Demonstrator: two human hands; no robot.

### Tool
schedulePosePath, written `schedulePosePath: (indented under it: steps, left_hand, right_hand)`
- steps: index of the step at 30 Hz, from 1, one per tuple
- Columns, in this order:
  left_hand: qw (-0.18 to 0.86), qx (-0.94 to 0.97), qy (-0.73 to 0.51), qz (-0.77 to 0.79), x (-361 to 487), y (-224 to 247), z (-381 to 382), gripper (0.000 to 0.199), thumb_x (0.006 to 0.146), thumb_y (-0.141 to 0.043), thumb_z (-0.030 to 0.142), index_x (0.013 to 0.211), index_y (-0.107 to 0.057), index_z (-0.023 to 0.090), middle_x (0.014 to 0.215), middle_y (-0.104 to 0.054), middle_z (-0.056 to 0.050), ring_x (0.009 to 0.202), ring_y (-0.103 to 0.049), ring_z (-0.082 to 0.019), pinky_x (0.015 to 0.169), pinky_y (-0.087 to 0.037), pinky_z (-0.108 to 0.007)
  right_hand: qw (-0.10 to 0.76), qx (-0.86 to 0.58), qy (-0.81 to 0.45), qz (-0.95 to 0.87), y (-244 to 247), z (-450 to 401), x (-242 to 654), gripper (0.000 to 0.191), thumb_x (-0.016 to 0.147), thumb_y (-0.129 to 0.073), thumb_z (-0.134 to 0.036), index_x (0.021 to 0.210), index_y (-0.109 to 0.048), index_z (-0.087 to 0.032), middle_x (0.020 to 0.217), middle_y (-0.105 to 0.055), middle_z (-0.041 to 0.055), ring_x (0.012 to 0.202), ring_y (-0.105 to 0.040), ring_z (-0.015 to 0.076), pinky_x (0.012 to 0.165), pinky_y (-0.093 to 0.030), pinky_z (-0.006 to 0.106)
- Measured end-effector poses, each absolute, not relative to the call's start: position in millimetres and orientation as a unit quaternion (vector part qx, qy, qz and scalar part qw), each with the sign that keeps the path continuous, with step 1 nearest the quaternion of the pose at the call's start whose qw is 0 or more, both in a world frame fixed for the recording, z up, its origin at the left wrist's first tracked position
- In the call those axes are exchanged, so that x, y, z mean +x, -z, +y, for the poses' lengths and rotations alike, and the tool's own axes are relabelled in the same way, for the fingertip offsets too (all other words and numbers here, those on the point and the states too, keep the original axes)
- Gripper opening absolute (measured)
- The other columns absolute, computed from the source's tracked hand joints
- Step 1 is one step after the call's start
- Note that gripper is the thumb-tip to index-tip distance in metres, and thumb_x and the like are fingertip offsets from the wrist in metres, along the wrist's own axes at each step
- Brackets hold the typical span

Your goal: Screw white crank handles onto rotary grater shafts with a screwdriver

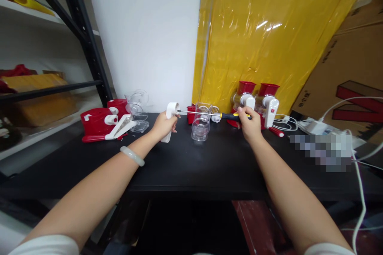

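My left hand [165, 124] is closed around a white plastic crank handle [172, 109], held upright above the table. In my right hand [250, 124] is a screwdriver [226, 116] with a black and yellow grip. Its long metal shaft points left, and the tip meets the upper end of the white handle; whether it sits in a screw is too small to tell. Behind the shaft stand clear plastic housings [200, 129], with a white-ended grater drum [215, 114] and a red part [190, 115] beside them.
Red bases [95, 124], a white crank arm [121, 126] and more clear housings [139, 107] lie at the left of the black table [191, 171]. Two red-and-white rotary graters [268, 105] stand at the right. White cables [287, 121] and a power strip [317, 126] lie beyond, before a large carton [338, 67].
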State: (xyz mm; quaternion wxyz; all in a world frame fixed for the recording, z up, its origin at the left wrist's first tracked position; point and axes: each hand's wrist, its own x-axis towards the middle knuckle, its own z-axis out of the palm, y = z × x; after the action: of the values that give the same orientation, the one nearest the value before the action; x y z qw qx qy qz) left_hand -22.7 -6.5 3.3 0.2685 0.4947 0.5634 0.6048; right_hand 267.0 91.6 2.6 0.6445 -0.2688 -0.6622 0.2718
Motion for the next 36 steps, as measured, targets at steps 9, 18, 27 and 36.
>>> schedulePosePath:
  steps: [9, 18, 27, 36]
  left_hand:
    - [0.279, 0.492, -0.605, 0.561, -26, -5, -5, 0.020, 0.058, -0.055, 0.016, 0.077, -0.060, 0.016, 0.048, -0.045, 0.006, 0.037, -0.041, -0.009, 0.040, -0.045, -0.025]
    - [0.321, 0.451, -0.608, 0.569, -28, -10, -8, 0.020, 0.056, -0.054, 0.016, 0.076, -0.059, 0.017, 0.046, -0.040, 0.007, 0.037, -0.036, -0.008, 0.039, -0.037, -0.023]
    - [0.470, 0.381, -0.564, 0.562, -29, -18, -12, 0.018, 0.054, -0.058, 0.012, 0.071, -0.059, 0.016, 0.044, -0.038, 0.005, 0.036, -0.029, -0.006, 0.037, -0.028, -0.021]
    - [0.399, 0.406, -0.567, 0.596, -19, -11, -12, 0.017, 0.058, -0.058, 0.010, 0.073, -0.053, 0.016, 0.045, -0.038, 0.007, 0.037, -0.033, -0.006, 0.038, -0.035, -0.019]
  right_hand:
    - [0.616, -0.242, -0.195, -0.724, -6, 97, 277, 0.028, 0.080, -0.067, -0.049, 0.087, -0.058, -0.023, 0.080, -0.060, 0.0005, 0.072, -0.057, 0.0159, 0.067, -0.048, 0.030]
    - [0.570, -0.204, -0.187, -0.774, -2, 103, 276, 0.045, 0.081, -0.065, -0.055, 0.112, -0.047, -0.027, 0.091, -0.057, 0.0029, 0.080, -0.059, 0.0198, 0.071, -0.049, 0.035]
    - [0.572, -0.145, -0.310, -0.746, -4, 102, 277, 0.043, 0.073, -0.073, -0.053, 0.089, -0.042, -0.028, 0.092, -0.062, 0.0016, 0.095, -0.065, 0.0221, 0.085, -0.052, 0.042]
    - [0.565, -0.236, -0.415, -0.673, -5, 98, 272, 0.047, 0.081, -0.053, -0.071, 0.099, -0.051, -0.028, 0.069, -0.058, -0.0022, 0.056, -0.059, 0.0173, 0.051, -0.048, 0.031]
